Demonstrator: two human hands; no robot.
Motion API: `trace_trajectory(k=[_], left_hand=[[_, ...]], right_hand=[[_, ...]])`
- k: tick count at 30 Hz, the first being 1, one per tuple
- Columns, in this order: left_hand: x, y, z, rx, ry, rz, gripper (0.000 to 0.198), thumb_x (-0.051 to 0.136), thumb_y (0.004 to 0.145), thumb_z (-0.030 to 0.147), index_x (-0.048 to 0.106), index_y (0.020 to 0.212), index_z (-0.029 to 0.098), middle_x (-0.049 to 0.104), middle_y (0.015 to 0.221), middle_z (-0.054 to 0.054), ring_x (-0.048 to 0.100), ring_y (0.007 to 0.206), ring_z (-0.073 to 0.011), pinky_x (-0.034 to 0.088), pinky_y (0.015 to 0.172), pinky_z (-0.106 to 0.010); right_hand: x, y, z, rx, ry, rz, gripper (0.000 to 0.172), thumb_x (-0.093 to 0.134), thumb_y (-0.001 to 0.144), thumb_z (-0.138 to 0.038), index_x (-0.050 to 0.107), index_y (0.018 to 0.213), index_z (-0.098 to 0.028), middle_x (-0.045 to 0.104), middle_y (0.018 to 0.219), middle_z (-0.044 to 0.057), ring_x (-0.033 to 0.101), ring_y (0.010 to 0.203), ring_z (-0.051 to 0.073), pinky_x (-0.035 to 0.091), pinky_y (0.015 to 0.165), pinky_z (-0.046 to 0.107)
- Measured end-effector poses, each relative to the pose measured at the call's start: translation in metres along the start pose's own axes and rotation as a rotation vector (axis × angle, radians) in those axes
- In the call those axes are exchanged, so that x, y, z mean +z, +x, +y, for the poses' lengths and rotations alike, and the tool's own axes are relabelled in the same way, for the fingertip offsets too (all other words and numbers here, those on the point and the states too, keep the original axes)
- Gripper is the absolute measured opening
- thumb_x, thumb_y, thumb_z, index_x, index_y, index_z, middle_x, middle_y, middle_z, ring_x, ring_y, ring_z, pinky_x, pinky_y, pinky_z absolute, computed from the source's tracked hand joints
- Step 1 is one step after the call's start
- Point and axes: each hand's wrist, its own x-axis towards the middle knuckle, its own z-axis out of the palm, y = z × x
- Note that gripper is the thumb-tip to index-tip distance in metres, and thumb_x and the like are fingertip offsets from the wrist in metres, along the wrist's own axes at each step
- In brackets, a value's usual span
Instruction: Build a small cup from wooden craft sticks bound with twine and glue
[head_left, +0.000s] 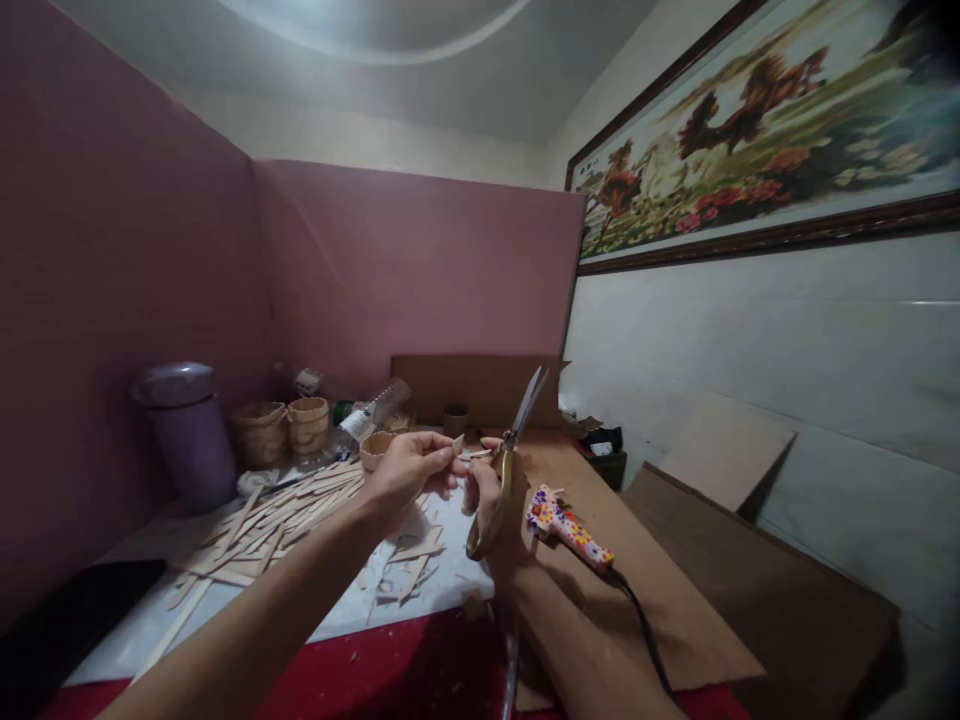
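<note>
My left hand (409,468) pinches a small piece of wooden stick (457,444) above the table. My right hand (487,500) grips a pair of scissors (508,470) with yellowish handles, blades open and pointing up, right beside the stick piece. Below both hands lies a white sheet (315,610) strewn with cut wooden sticks (262,525) and offcuts (409,565).
A floral-patterned glue gun (566,525) with a black cord lies on brown cardboard (637,600) at the right. A purple lidded container (187,430), two small stick-built baskets (281,428), a bottle (375,408) and a dark cup (455,418) stand at the back. Pink walls enclose the left.
</note>
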Motion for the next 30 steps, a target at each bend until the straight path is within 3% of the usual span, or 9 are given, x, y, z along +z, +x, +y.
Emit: trace_trajectory(k=[2, 4, 8, 12, 17, 30], left_hand=[[-0.01, -0.02, -0.006, -0.026, -0.188, -0.018, 0.044, 0.087, 0.057, 0.043, 0.065, 0.076, 0.01, 0.069, 0.065, -0.007, 0.059, 0.048, -0.0108, 0.045, 0.044, -0.021], [-0.016, -0.032, -0.012, -0.037, -0.247, -0.023, 0.048, 0.089, 0.053, 0.044, 0.067, 0.077, 0.009, 0.069, 0.066, -0.007, 0.059, 0.049, -0.0112, 0.047, 0.045, -0.021], [-0.022, -0.044, -0.025, -0.053, -0.288, -0.028, 0.047, 0.088, 0.055, 0.045, 0.068, 0.078, 0.009, 0.069, 0.066, -0.007, 0.06, 0.05, -0.0119, 0.049, 0.046, -0.022], [-0.023, -0.052, -0.035, -0.027, -0.264, -0.038, 0.04, 0.084, 0.063, 0.045, 0.066, 0.074, 0.01, 0.068, 0.065, -0.006, 0.058, 0.048, -0.0111, 0.047, 0.043, -0.022], [-0.022, -0.056, -0.039, 0.006, -0.254, -0.026, 0.035, 0.08, 0.069, 0.042, 0.066, 0.073, 0.01, 0.068, 0.066, -0.006, 0.058, 0.051, -0.0115, 0.046, 0.043, -0.021], [-0.023, -0.054, -0.042, 0.004, -0.285, 0.063, 0.034, 0.086, 0.058, 0.037, 0.065, 0.067, 0.011, 0.067, 0.063, -0.006, 0.058, 0.051, -0.0124, 0.046, 0.044, -0.023]], right_hand=[[0.003, -0.008, -0.008, 0.036, 0.07, -0.061, 0.021, 0.056, 0.079, -0.03, 0.05, 0.098, -0.021, 0.048, 0.057, -0.01, 0.046, 0.044, 0.01, 0.038, 0.044, 0.022], [0.005, -0.014, -0.013, 0.028, 0.089, -0.111, 0.023, 0.058, 0.08, -0.032, 0.051, 0.099, -0.022, 0.053, 0.064, -0.007, 0.052, 0.051, 0.011, 0.043, 0.049, 0.024], [0.005, -0.023, -0.016, -0.021, 0.053, -0.175, 0.027, 0.062, 0.08, -0.03, 0.053, 0.104, -0.023, 0.058, 0.077, -0.003, 0.058, 0.062, 0.012, 0.047, 0.059, 0.027], [0.004, -0.025, -0.017, -0.043, 0.001, -0.239, 0.031, 0.066, 0.078, -0.029, 0.054, 0.106, -0.022, 0.057, 0.076, -0.004, 0.055, 0.062, 0.012, 0.046, 0.059, 0.027], [0.005, -0.025, -0.023, -0.027, -0.006, -0.282, 0.029, 0.066, 0.076, -0.029, 0.055, 0.102, -0.022, 0.055, 0.07, -0.005, 0.053, 0.057, 0.011, 0.044, 0.055, 0.025], [0.009, -0.031, -0.026, 0.047, 0.05, -0.259, 0.032, 0.065, 0.075, -0.027, 0.054, 0.104, -0.023, 0.054, 0.069, -0.006, 0.052, 0.052, 0.01, 0.044, 0.05, 0.023]])
